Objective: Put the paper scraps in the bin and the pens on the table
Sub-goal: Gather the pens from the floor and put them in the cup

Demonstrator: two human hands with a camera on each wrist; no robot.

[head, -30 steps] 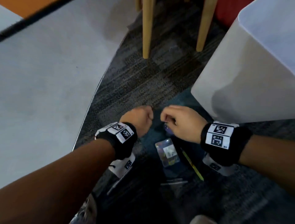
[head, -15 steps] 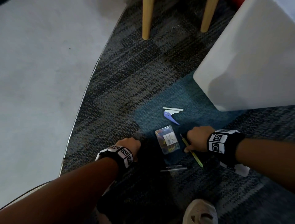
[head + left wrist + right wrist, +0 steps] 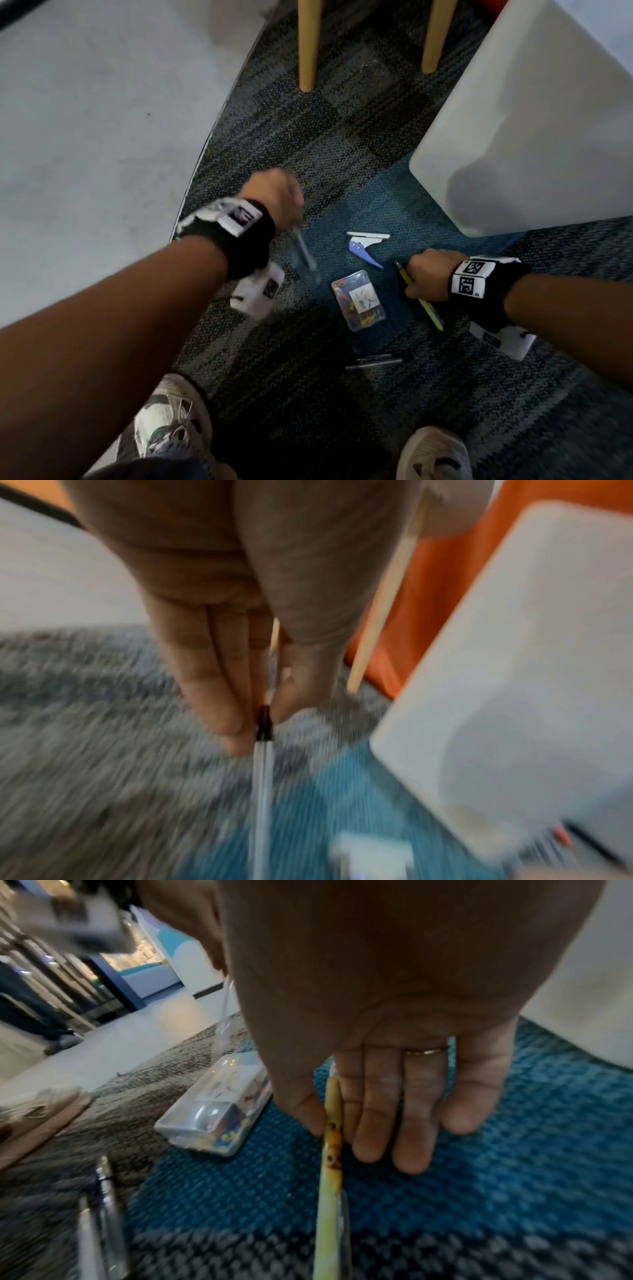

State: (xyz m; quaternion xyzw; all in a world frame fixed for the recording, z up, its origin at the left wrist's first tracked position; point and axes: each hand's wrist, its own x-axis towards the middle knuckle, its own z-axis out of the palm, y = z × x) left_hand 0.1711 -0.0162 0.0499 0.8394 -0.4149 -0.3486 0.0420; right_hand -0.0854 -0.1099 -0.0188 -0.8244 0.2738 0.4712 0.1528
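My left hand (image 3: 281, 205) is raised above the carpet, blurred, and pinches a clear pen (image 3: 305, 250) that hangs down from it. In the left wrist view the fingertips (image 3: 232, 739) and thumb grip the pen's black end (image 3: 263, 723). My right hand (image 3: 414, 277) is low on the blue carpet patch, thumb and fingers closed round a yellow-green pen (image 3: 424, 305), also plain in the right wrist view (image 3: 330, 1150). Two silver pens (image 3: 373, 363) lie on the carpet nearer me. The white bin (image 3: 513, 137) stands at the right.
A clear box of coloured pins (image 3: 358, 301) lies between my hands, with a blue and white tool (image 3: 363, 246) just beyond it. Two wooden chair legs (image 3: 310, 44) stand further off. Light grey floor (image 3: 85, 137) borders the carpet on the left. My shoes (image 3: 171, 421) are below.
My left hand has come up off the carpet and forward with the clear pen in it. The right hand stays at the yellow-green pen, now with its fingers closed round the barrel.
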